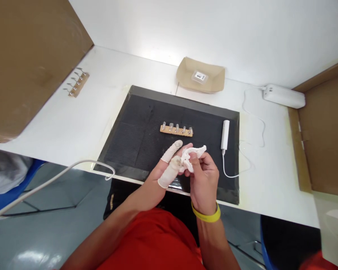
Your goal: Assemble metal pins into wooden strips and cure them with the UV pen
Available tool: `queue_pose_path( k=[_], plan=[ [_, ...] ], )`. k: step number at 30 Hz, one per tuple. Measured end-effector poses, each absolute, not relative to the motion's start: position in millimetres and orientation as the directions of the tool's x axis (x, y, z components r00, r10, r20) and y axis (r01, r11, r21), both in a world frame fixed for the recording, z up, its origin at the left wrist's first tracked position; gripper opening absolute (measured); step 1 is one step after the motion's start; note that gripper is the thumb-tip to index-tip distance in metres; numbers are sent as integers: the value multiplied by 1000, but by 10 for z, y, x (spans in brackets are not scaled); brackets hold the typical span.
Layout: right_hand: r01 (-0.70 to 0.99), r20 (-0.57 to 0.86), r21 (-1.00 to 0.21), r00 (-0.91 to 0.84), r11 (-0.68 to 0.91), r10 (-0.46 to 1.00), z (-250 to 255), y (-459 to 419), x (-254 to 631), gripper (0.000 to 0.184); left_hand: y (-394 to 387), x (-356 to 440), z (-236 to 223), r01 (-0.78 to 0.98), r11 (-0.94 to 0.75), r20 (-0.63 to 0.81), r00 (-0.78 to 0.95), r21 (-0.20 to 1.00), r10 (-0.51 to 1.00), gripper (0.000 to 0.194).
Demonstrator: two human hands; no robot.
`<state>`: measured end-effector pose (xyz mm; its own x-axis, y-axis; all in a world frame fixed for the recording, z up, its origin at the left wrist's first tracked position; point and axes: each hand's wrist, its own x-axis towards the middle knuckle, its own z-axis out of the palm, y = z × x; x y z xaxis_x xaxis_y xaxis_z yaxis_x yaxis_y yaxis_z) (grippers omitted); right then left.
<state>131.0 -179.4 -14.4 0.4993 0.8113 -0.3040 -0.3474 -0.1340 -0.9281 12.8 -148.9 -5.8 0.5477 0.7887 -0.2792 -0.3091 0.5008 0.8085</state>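
Watching from my end, I find the tissue (196, 151) near the middle of the frame, bunched between the two hands just over the lower part of the mat (138, 123). My right hand (204, 182) has it pinched, thumb closed against the fingers. My left hand (154, 183) touches it at the thumb tip; whether that thumb clamps it or merely presses it, I cannot tell, since the folds hide the contact.

The cots (168, 177) on the left thumb and index finger worry me most. They look wrinkled and carry dark marks near the tips, so a hard tug on the tissue could drag one loose, or pass the marks along to whatever they touch. The tissue itself looks thin; pulling the hands apart while both grip it might tear it and shed scraps onto the mat.

Just beyond the fingertips, at the centre, sits the strip (176, 131) with its five clear tips. A forward slip of the left index finger could knock it askew or smudge a tip. Right of centre, the wand (225, 135) lies near the mat's edge with its cord (224, 168) looping below; a careless outward swing of the right hand could catch that loop and drag the wand off its place.
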Motion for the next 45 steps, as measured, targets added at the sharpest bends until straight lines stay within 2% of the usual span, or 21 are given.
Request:
queue_pose_path(
  k=[3,10,14,18,21,27,31,34,37,39,43,45],
  plan=[
    [-285,-267,-950,530,-127,805,-148,-1805,1275,30,-1490,135,-69,-334,481,-256,536,811,804,73],
    [-350,-314,-921,398,-174,862,-51,-1838,1297,23,-1467,121,-92,-368,488,-248,536,792,807,74],
    [-337,-305,-924,360,-182,882,13,-1848,1337,22,-1442,125,-156,-318,468,-246,543,824,803,79],
    [-325,-343,-918,357,-228,869,36,-1834,1348,29,-1456,160,-252,-332,449,-203,570,830,796,84],
    [-306,-296,-935,400,-178,867,35,-1807,1337,34,-1487,186,-183,-388,445,-152,591,807,792,79],
    [-280,-255,-950,438,-139,862,59,-1793,1297,42,-1517,178,166,-338,536,-261,601,773,755,68],
    [-270,-247,-953,435,-136,866,61,-1836,1262,38,-1543,172,70,-363,537,-267,579,762,770,72],
    [-201,-186,-974,448,-105,874,48,-1887,1246,29,-1572,163,-34,-431,517,-268,517,739,813,74],
    [-186,-184,-975,387,-119,903,47,-1937,1244,19,-1599,124,-18,-440,523,-314,463,730,829,79],
    [-226,-215,-963,319,-146,923,62,-1971,1240,17,-1615,73,20,-408,522,-323,463,749,826,83],
    [-259,-225,-952,242,-161,944,118,-2046,1190,15,-1646,-41,22,-353,414,-211,490,839,846,72],
    [-256,-224,-953,234,-163,946,143,-2080,1149,15,-1659,-62,17,-314,372,-207,450,874,868,73]
  ],
)
